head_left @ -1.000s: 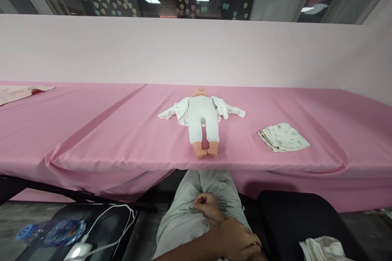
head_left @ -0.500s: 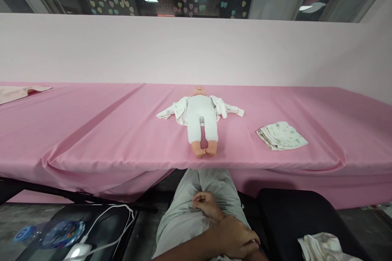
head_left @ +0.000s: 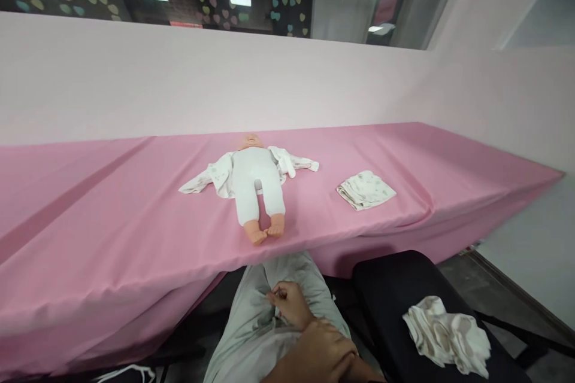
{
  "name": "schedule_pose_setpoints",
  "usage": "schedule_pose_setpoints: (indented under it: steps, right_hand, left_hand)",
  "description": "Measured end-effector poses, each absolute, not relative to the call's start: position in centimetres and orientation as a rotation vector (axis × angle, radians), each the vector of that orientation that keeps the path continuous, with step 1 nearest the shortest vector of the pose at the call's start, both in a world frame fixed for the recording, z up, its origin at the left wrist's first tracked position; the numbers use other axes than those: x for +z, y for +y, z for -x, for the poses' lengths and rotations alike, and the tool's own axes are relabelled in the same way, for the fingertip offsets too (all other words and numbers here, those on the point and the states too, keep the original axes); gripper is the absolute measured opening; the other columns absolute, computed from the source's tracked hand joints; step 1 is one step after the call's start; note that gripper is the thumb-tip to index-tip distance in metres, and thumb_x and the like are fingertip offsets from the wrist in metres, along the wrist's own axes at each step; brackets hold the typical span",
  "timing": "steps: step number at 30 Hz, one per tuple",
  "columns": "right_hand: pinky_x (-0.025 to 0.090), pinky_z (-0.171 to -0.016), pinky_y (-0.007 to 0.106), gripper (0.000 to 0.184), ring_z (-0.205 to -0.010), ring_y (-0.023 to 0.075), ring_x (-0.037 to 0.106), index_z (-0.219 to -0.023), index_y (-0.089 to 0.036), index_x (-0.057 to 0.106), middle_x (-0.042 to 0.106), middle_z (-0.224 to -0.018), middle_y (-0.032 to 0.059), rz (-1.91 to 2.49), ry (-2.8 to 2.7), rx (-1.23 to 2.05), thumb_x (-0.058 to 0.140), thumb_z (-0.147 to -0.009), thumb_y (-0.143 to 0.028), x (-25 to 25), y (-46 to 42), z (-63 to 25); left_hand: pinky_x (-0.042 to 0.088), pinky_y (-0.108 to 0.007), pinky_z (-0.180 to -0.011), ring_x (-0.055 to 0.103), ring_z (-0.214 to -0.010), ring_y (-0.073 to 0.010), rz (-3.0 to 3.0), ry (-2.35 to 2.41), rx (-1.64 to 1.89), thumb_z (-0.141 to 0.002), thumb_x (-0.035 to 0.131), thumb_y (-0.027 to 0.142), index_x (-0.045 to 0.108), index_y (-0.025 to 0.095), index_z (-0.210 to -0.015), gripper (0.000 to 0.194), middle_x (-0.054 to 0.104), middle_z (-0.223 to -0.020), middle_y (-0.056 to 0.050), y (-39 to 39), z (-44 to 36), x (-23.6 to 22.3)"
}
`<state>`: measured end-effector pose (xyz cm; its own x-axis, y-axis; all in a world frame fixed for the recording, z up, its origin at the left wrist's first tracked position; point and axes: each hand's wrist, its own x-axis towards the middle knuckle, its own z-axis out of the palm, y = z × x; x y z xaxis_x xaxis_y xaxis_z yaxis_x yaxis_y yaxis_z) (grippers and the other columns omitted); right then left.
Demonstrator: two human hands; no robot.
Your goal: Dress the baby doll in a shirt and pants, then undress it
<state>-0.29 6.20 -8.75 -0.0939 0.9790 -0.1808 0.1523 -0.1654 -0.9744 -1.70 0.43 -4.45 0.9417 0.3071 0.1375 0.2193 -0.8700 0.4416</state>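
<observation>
My left hand (head_left: 330, 341) lies across my lap, its fingers wrapped around my right forearm near the wrist. Above my thighs, my right hand (head_left: 291, 304) is loosely curled, thumb and fingertips close together, and no object shows in it. On the table in front lies a baby doll (head_left: 255, 167) on its back, feet toward me, with a white cloth body and legs. A small patterned baby shirt (head_left: 222, 173) is spread open beneath it, sleeves out to both sides. To the doll's right rests a folded patterned cloth (head_left: 366, 190). Neither hand touches these things.
A pink sheet (head_left: 148, 215) covers the long table, which meets a white wall (head_left: 215, 84) at the back. At my right stands a black chair (head_left: 381, 281) with a crumpled cream cloth (head_left: 449, 335) on it. A white cable (head_left: 128, 373) shows at lower left.
The view has turned right, so the doll and cloth appear farther left. The bottle at lower left has left view, and more of the right-hand chair shows. My hands keep their hold.
</observation>
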Motion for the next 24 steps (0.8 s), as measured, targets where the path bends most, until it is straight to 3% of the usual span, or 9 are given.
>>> schedule_pose_setpoints:
  steps: [3,6,8,10,13,16,19,21,24]
  right_hand:
    - [0.035,-0.048,0.022,0.031,-0.046,0.0098,0.044,-0.070,-0.015,0.062,0.048,-0.048,-0.0027,1.316,-1.533,0.943,0.051,-0.081,-0.041,-3.8,6.8,-3.4]
    - [0.041,-0.059,0.023,0.027,-0.060,0.0128,0.053,-0.078,-0.016,0.066,0.063,-0.069,0.0027,1.282,-1.565,0.617,0.051,-0.083,-0.038,2.4,8.5,-9.2]
    - [0.043,-0.067,0.026,0.029,-0.070,0.0166,0.057,-0.082,-0.016,0.066,0.065,-0.077,0.0058,1.395,-1.505,0.333,0.047,-0.086,-0.038,5.5,10.6,-13.4]
    - [0.040,-0.084,0.033,0.027,-0.094,0.0228,0.055,-0.097,-0.015,0.065,0.064,-0.098,0.0111,1.623,-1.498,-0.056,0.049,-0.085,-0.033,7.2,13.0,-17.1]
    - [0.036,-0.091,0.041,0.036,-0.105,0.0295,0.051,-0.112,-0.008,0.059,0.060,-0.109,0.0196,2.030,-1.608,-0.239,0.056,-0.080,-0.024,7.1,15.8,-20.5]
    - [0.042,-0.081,0.034,0.032,-0.090,0.0246,0.059,-0.110,-0.004,0.060,0.065,-0.095,0.0190,2.069,-1.513,-0.110,0.050,-0.083,-0.018,6.6,16.5,-21.6]
    - [0.046,-0.066,0.021,0.036,-0.068,0.0143,0.060,-0.090,-0.003,0.066,0.068,-0.076,0.0105,1.723,-1.284,0.223,0.043,-0.085,-0.031,8.1,15.6,-21.4]
    - [0.047,-0.059,0.021,0.042,-0.060,0.0132,0.059,-0.086,-0.007,0.067,0.067,-0.068,0.0065,1.448,-1.221,0.529,0.043,-0.084,-0.041,9.7,14.3,-20.2]
    - [0.049,-0.061,0.026,0.035,-0.066,0.0165,0.062,-0.097,-0.015,0.066,0.069,-0.078,0.0064,1.101,-1.163,1.022,0.061,-0.075,-0.043,11.9,11.9,-16.6]
  left_hand:
    - [0.041,-0.033,-0.091,0.058,-0.099,-0.0177,-2.814,0.258,0.573,-0.088,0.043,0.025,0.053,0.020,-0.113,0.027,0.065,-0.108,-0.003,0.6,1.9,-3.2]
    - [0.031,-0.038,-0.104,0.048,-0.118,-0.0183,-2.814,0.266,0.728,-0.088,0.043,0.021,0.047,0.022,-0.122,0.034,0.053,-0.129,-0.004,0.8,2.3,-3.1]
    - [0.037,-0.038,-0.101,0.055,-0.110,-0.0190,-2.652,0.389,0.615,-0.084,0.046,0.021,0.053,0.024,-0.115,0.031,0.059,-0.120,-0.003,0.9,3.0,-4.0]
    - [0.044,-0.036,-0.093,0.061,-0.098,-0.0199,-2.431,0.539,0.489,-0.079,0.047,0.018,0.059,0.025,-0.105,0.029,0.066,-0.106,-0.002,0.9,4.0,-5.4]
    - [0.049,-0.037,-0.085,0.062,-0.094,-0.0236,-2.198,0.724,0.481,-0.074,0.048,0.022,0.062,0.032,-0.100,0.032,0.068,-0.102,-0.001,0.9,5.8,-7.0]
    - [0.050,-0.040,-0.084,0.063,-0.093,-0.0256,-2.066,0.836,0.534,-0.080,0.044,0.033,0.062,0.038,-0.100,0.027,0.068,-0.099,0.000,0.7,7.0,-7.3]
    - [0.050,-0.038,-0.082,0.063,-0.091,-0.0257,-1.977,0.824,0.643,-0.083,0.043,0.037,0.064,0.036,-0.099,0.026,0.068,-0.096,-0.002,0.8,7.5,-5.7]
    - [0.051,-0.036,-0.081,0.063,-0.088,-0.0237,-1.881,0.813,0.770,-0.084,0.046,0.037,0.063,0.034,-0.103,0.026,0.068,-0.095,-0.003,1.2,8.1,-3.3]
    - [0.049,-0.036,-0.082,0.062,-0.088,-0.0223,-1.667,0.902,0.991,-0.084,0.049,0.036,0.063,0.027,-0.105,0.027,0.067,-0.092,-0.005,2.1,9.6,1.5]
